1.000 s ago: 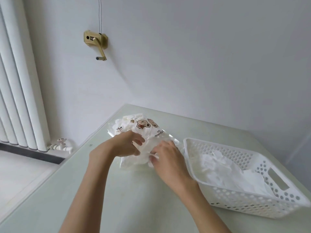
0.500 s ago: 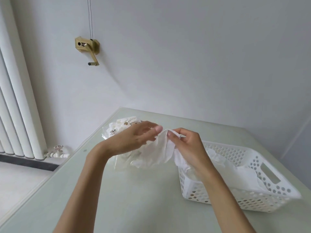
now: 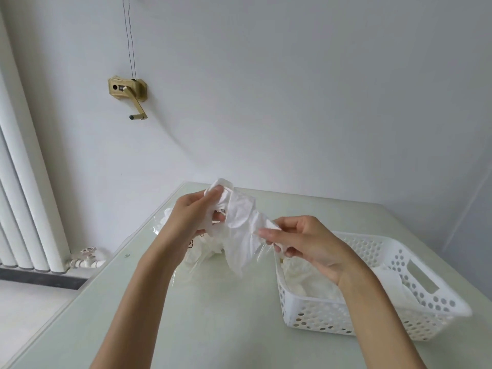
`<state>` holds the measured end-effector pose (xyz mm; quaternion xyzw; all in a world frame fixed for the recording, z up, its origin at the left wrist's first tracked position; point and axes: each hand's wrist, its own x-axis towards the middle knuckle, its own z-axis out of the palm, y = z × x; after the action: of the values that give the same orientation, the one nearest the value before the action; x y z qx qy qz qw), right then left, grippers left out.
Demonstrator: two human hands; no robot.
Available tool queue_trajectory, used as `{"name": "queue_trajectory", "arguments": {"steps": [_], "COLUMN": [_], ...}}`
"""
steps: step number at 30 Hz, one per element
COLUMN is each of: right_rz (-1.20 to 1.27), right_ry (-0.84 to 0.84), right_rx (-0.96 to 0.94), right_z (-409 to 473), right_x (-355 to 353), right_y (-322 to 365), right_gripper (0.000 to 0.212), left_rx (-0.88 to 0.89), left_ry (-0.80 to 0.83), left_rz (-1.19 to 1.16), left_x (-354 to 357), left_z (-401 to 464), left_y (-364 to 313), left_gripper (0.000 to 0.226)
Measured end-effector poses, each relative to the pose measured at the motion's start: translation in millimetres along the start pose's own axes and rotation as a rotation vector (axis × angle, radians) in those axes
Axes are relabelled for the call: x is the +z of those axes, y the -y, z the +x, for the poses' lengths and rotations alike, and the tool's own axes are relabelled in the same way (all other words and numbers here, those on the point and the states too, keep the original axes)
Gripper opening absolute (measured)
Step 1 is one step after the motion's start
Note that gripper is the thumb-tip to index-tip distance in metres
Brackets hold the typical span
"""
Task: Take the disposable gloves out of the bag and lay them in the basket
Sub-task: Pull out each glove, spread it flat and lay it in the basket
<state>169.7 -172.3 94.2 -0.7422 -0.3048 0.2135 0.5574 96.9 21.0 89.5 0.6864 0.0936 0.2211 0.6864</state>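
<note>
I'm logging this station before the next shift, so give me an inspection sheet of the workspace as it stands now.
Surface: pale green table, bare at the front.
Job's things: thin white glove stretched in the air between both hands; printed clear bag lying behind the left forearm; white perforated basket at right, already holding white gloves.
Clutter: nothing seen.
Grippers: left hand pinches the glove's upper end; right hand pinches its lower end with fingers.
Cables: thin cord running up the wall.
Surroundings: brass wall crank, white radiator with valve, plain wall.
</note>
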Motion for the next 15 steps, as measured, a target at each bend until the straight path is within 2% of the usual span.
{"name": "queue_trajectory", "arguments": {"steps": [2, 5, 8, 11, 13, 15], "right_rz": [0.082, 0.416, 0.413, 0.288, 0.359, 0.438], "right_ry": [-0.044, -0.106, -0.039, -0.112, -0.217, -0.328], "right_rx": [-0.01, -0.037, 0.002, 0.078, 0.064, 0.014], "right_z": [2, 7, 9, 9, 8, 4], "right_x": [-5, -9, -2, 3, -5, -18], "right_y": [-2, -6, -9, -10, -9, -6], "right_gripper": [0.032, 0.043, 0.052, 0.036, 0.025, 0.017], "left_rx": [-0.025, -0.047, -0.039, -0.012, -0.001, 0.004], "left_ry": [-0.011, 0.029, 0.06, 0.034, -0.025, -0.001], "left_rz": [-0.01, -0.077, -0.193, -0.211, -0.111, 0.089], "left_x": [-2, 4, 17, 22, 16, 5], "left_z": [0, -2, -3, -4, -3, -3], "left_y": [1, 0, -4, -6, -2, 1], "left_gripper": [0.025, 0.025, 0.022, 0.021, 0.023, 0.026]}}
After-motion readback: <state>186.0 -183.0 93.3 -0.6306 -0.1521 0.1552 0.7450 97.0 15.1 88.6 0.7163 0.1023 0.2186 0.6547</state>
